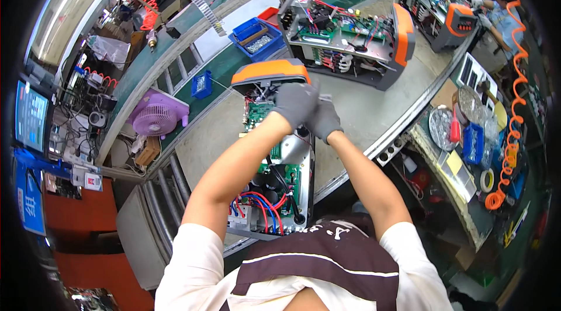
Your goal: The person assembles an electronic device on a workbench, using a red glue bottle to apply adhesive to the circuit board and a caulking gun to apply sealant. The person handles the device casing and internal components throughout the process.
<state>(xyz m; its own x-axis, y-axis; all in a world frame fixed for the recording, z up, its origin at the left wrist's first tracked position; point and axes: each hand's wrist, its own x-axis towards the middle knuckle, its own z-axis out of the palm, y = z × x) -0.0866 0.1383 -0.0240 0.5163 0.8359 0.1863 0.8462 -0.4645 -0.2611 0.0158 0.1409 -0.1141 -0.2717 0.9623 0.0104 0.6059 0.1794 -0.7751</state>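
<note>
An open electrical machine (297, 153) lies in front of me, showing green circuit boards and red and blue cables at its near end. Its orange and dark grey front panel (272, 70) stands at the far end. Both my hands wear grey gloves and come together just behind that panel, over the machine's right side. My left hand (295, 102) is closed, with its fingers curled near the panel's right end. Beside it my right hand (325, 118) is closed too. Whatever the fingers hold is hidden by the gloves.
A second open machine (350, 48) stands farther along the conveyor, with a third (444, 16) beyond. Blue bins (257, 39) of small parts and a purple fan (156, 115) are at left. A side bench (450, 188) holds a red-handled tool and tape. Coiled orange hoses (514, 118) hang around.
</note>
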